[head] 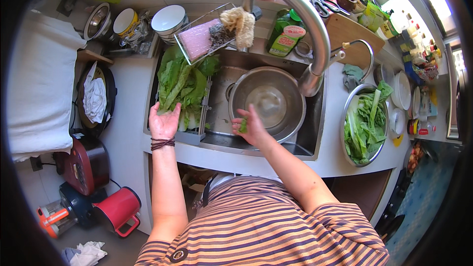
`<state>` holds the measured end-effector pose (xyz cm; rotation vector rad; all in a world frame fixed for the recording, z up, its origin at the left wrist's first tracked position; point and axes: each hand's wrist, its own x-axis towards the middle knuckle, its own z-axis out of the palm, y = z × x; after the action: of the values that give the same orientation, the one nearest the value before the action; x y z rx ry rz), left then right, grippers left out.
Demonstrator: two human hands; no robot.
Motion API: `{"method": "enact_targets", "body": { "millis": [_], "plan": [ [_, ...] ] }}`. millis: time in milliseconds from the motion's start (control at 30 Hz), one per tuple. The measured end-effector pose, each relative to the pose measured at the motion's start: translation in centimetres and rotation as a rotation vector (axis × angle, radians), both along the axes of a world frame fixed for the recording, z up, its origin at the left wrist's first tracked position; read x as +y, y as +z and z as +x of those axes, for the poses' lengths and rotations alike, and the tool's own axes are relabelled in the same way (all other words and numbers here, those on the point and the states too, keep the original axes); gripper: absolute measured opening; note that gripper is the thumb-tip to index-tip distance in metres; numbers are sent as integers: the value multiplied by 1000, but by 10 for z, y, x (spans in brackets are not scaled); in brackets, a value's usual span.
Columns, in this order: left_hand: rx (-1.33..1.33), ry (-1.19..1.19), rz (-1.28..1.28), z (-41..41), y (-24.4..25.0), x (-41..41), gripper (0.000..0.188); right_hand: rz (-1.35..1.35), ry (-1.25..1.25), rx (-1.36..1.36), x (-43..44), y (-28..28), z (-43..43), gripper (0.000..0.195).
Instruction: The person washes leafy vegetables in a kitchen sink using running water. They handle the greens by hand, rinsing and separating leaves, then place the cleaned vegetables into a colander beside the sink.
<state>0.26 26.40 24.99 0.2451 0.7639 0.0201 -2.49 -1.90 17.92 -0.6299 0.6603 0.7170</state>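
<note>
My left hand (164, 120) is palm up at the near end of leafy green lettuce (184, 85), fingers apart and empty. The lettuce lies on a rack in the left part of the sink; whether my fingertips touch it, I cannot tell. Over the near left rim of a round steel basin (268, 136), my right hand (253, 127) holds a small scrap of green leaf (242, 125) in its curled fingers. The basin sits in the steel sink (221, 77) with shallow water in it. Above its right side curves the faucet (321, 44).
A steel bowl of leafy greens (366, 129) stands on the right counter. Behind the sink are a wire caddy with a pink sponge (201, 38) and a green detergent bottle (286, 33). White bowls (168, 18) are stacked at back left. A red kettle (116, 210) stands at lower left.
</note>
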Motion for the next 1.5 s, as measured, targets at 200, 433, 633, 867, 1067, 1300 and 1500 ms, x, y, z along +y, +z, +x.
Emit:
{"method": "enact_targets", "body": {
  "millis": [200,433,633,867,1067,1300,1500],
  "plan": [
    [-12,-78,-3,-3,19,-25,81,-100,-143,79,-100,-27,-24,68],
    [7,-158,292,19,-8,-38,49,-64,-268,108,-135,-31,-28,54],
    [104,-205,584,67,-67,-9,16,-19,-274,139,-133,-36,-35,56],
    [7,-247,472,22,-49,-45,14,187,-347,106,-140,-25,-41,67],
    [-106,-691,637,-27,-14,-163,29,278,-328,-15,-122,-16,-32,82],
    [-180,-1063,945,-53,-83,-211,13,180,-108,-33,-66,-12,-8,84],
    [-98,-989,1110,-67,-98,-162,15,-241,-399,127,-88,-107,56,41]
  ]
}}
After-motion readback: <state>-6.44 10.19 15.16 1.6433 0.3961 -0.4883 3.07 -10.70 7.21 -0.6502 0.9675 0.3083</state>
